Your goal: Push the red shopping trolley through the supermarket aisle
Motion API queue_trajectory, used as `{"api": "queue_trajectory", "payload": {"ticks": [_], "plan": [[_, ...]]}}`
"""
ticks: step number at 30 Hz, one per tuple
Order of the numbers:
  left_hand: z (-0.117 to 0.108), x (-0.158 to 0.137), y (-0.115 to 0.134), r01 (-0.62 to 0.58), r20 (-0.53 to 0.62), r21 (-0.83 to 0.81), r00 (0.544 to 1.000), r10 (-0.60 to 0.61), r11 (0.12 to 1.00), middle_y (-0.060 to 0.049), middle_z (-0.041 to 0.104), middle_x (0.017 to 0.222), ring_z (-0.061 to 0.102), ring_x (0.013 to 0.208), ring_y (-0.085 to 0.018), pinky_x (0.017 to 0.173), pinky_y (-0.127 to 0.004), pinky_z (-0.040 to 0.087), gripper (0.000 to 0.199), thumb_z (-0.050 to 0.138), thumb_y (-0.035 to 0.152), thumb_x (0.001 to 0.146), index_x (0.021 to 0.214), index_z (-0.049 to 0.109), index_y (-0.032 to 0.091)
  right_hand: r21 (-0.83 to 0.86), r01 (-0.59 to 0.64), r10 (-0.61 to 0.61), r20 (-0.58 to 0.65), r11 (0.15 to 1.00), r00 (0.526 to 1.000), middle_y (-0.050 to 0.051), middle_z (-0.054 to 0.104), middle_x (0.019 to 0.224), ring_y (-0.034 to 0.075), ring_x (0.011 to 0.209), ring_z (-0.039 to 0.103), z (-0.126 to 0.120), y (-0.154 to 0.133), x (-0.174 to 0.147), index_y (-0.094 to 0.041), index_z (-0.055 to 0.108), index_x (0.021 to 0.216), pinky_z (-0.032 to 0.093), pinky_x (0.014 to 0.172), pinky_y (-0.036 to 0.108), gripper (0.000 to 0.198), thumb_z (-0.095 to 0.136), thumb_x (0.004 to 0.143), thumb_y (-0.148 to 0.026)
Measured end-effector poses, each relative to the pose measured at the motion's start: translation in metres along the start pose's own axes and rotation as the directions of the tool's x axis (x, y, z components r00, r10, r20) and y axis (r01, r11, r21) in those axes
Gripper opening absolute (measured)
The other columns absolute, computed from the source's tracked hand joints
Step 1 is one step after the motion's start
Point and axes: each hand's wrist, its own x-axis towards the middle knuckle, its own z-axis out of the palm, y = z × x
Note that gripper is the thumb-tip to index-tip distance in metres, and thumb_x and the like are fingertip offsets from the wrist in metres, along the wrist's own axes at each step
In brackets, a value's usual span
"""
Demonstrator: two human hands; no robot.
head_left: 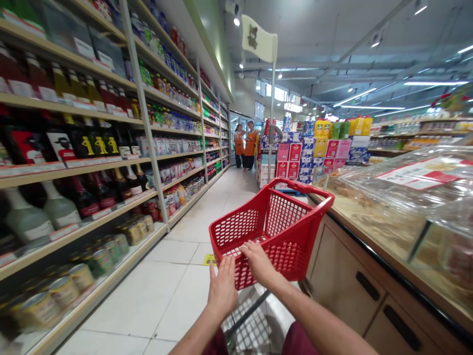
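A red plastic shopping cart (288, 246) with perforated walls stands right in front of me, its basket turned at an angle. Over the rim of its near end, my right hand (257, 260) has its fingers hooked and grips the edge. My left hand (223, 288) lies against the near left corner of the same cart, fingers stretched out and thumb apart. A grey metal leg (249, 311) of the cart frame shows below the basket. Through the holes and over the rim, the visible part of the basket's inside shows no goods.
Shelves of bottles (99, 143) and cans (76, 278) line the left side. A wooden counter (343, 266) with clear plastic covers (417, 172) borders the right. Stacked drink boxes (291, 158) and two people in orange vests (250, 144) are farther along the tiled aisle (221, 197).
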Motion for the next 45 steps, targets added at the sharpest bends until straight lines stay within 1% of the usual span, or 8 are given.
{"api": "queue_trajectory", "payload": {"ticks": [7,13,17,24,32,36,40,45], "plan": [[0.009,0.002,-0.021,-0.006,-0.009,0.016,1.000,0.006,1.000,-0.003,0.015,0.143,0.009,0.132,-0.019,0.105,-0.052,0.004,0.078,0.034,0.008,0.059,0.134,0.015,0.015,-0.012,-0.122,0.120,-0.114,0.992,0.986,0.011,0.059,0.104,0.020,0.102,0.049,0.000,0.011,-0.011,-0.017,0.057,0.101,0.035,0.089,0.039,0.031,0.035,0.081,-0.007],[0.001,0.007,-0.010,-0.135,-0.024,-0.048,0.991,0.134,0.990,-0.007,0.030,0.139,0.023,0.128,-0.019,0.106,-0.049,0.003,0.067,0.034,0.008,0.065,0.131,0.028,0.016,0.080,0.070,-0.060,-0.115,0.994,0.992,0.009,0.058,0.111,0.020,0.108,0.048,0.007,-0.003,-0.038,-0.018,0.057,0.105,0.036,0.093,0.040,0.029,0.041,0.081,-0.011],[-0.013,0.029,-0.013,-0.232,-0.120,-0.067,0.967,0.223,0.970,-0.006,0.039,0.134,0.030,0.124,-0.016,0.106,-0.045,0.003,0.057,0.032,0.012,0.072,0.128,0.032,0.019,0.121,0.022,-0.004,-0.146,0.992,0.989,0.008,0.061,0.104,0.018,0.103,0.051,-0.006,0.002,-0.051,-0.018,0.058,0.101,0.040,0.089,0.037,0.030,0.040,0.079,-0.009],[-0.005,0.051,-0.010,-0.182,-0.041,-0.019,0.983,0.181,0.983,-0.009,0.042,0.131,0.028,0.126,-0.020,0.105,-0.049,0.008,0.053,0.033,0.012,0.070,0.122,0.041,0.015,0.146,-0.094,0.117,-0.155,0.985,0.981,0.008,0.061,0.102,0.021,0.106,0.050,-0.014,0.019,-0.065,-0.021,0.059,0.097,0.037,0.091,0.043,0.028,0.040,0.079,-0.011],[-0.002,0.043,0.006,-0.146,-0.039,-0.024,0.989,0.145,0.989,-0.011,0.030,0.138,0.018,0.129,-0.022,0.105,-0.048,0.008,0.062,0.035,0.013,0.067,0.129,0.029,0.010,0.150,-0.318,0.340,-0.158,0.936,0.927,0.006,0.061,0.106,0.020,0.111,0.046,-0.042,0.059,-0.092,-0.020,0.060,0.095,0.038,0.092,0.041,0.035,0.033,0.077,-0.007],[0.007,0.044,0.005,-0.122,0.108,-0.002,0.987,0.122,0.992,-0.011,0.021,0.141,0.015,0.130,-0.021,0.105,-0.046,0.013,0.070,0.038,0.006,0.060,0.129,0.030,0.011,0.106,-0.396,0.410,-0.192,0.912,0.892,0.004,0.062,0.103,0.020,0.109,0.048,-0.036,0.045,-0.097,-0.020,0.060,0.096,0.034,0.094,0.042,0.041,0.033,0.073,-0.001],[0.014,0.046,0.027,-0.058,0.004,-0.092,0.998,0.058,0.994,-0.011,0.014,0.143,0.015,0.131,-0.020,0.105,-0.043,0.018,0.071,0.036,0.005,0.064,0.133,0.019,0.012,0.092,-0.406,0.416,-0.160,0.909,0.895,0.007,0.063,0.099,0.019,0.094,0.054,-0.023,0.023,-0.076,-0.017,0.060,0.098,0.040,0.085,0.035,0.042,0.034,0.071,0.002],[0.011,0.054,0.042,-0.215,-0.018,-0.263,0.976,0.219,0.940,-0.014,0.006,0.144,0.022,0.129,-0.020,0.104,-0.032,0.023,0.066,0.041,0.005,0.065,0.129,0.027,0.011,0.104,-0.390,0.403,-0.214,0.915,0.890,0.009,0.063,0.100,0.018,0.086,0.056,0.007,0.004,-0.050,-0.014,0.049,0.116,0.044,0.079,0.031,0.049,0.035,0.072,0.000]]}}
